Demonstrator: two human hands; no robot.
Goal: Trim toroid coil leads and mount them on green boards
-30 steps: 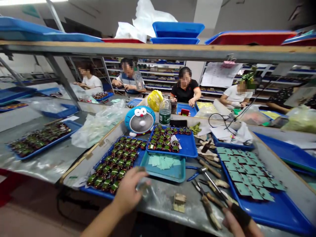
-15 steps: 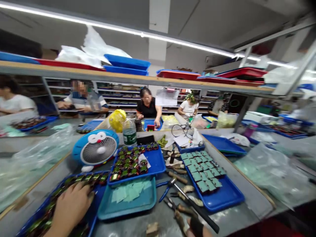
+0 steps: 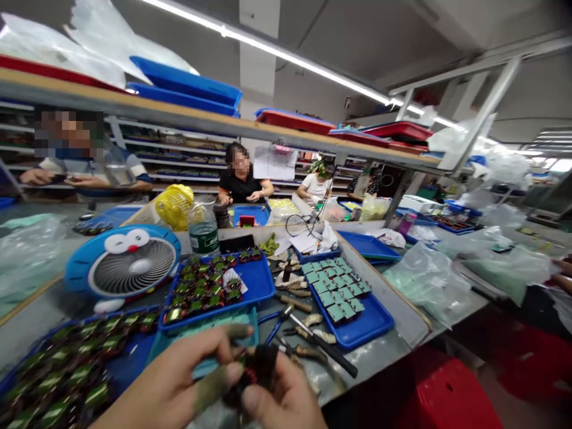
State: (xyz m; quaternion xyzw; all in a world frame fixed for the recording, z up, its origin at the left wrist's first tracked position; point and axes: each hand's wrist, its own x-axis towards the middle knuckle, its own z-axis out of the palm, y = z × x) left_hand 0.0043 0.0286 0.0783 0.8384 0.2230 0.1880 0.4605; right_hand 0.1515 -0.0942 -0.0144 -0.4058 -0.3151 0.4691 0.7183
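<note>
The left hand (image 3: 187, 372) and the right hand (image 3: 288, 396) are coming together around one small wire-wound coil (image 3: 250, 375), pinching it between thumbs and fingers, which are partly hiding it. They are holding it before the teal tray (image 3: 252, 322), near the front edge of the workbench (image 3: 328, 393). More coils (image 3: 80, 375) are crowding the blue tray at the bench's left, while others (image 3: 201, 289) are sitting along the left and far edges of the middle blue tray (image 3: 261, 280). Pale green sheets (image 3: 335, 286) are covering rows of parts toward the far edge of the right-hand blue tray (image 3: 370, 328). Along that tray's left edge, a black-handled hammer (image 3: 333, 353) is lying near blue-handled pliers (image 3: 273, 325). A blue cartoon-faced fan (image 3: 140, 268) is standing beyond the left tray's far edge.
</note>
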